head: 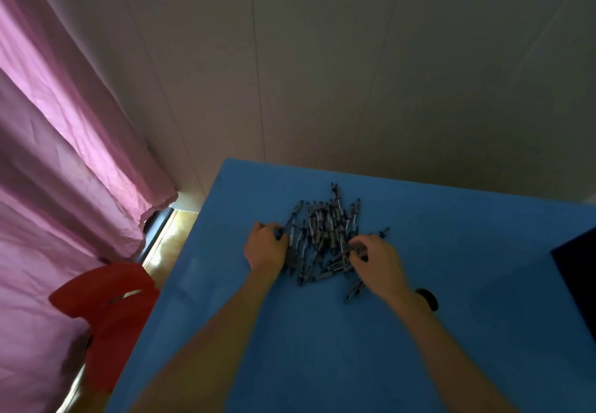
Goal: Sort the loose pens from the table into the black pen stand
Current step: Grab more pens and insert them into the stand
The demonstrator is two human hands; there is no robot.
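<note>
A heap of several dark grey pens (325,232) lies on the blue table (322,348), past its middle. My left hand (266,246) sits at the heap's left edge with its fingers curled around a pen there. On the heap's right side my right hand (379,259) has its fingers bent over the pens and seems to pinch one. A single pen (353,291) lies apart, just under my right wrist. A black object (575,287), cut off by the right edge of the frame, may be the pen stand.
A small black round thing (429,298) lies beside my right forearm. A red chair (106,312) stands off the table's left side, against a pink curtain (64,154). The table's far edge meets a grey wall (354,74).
</note>
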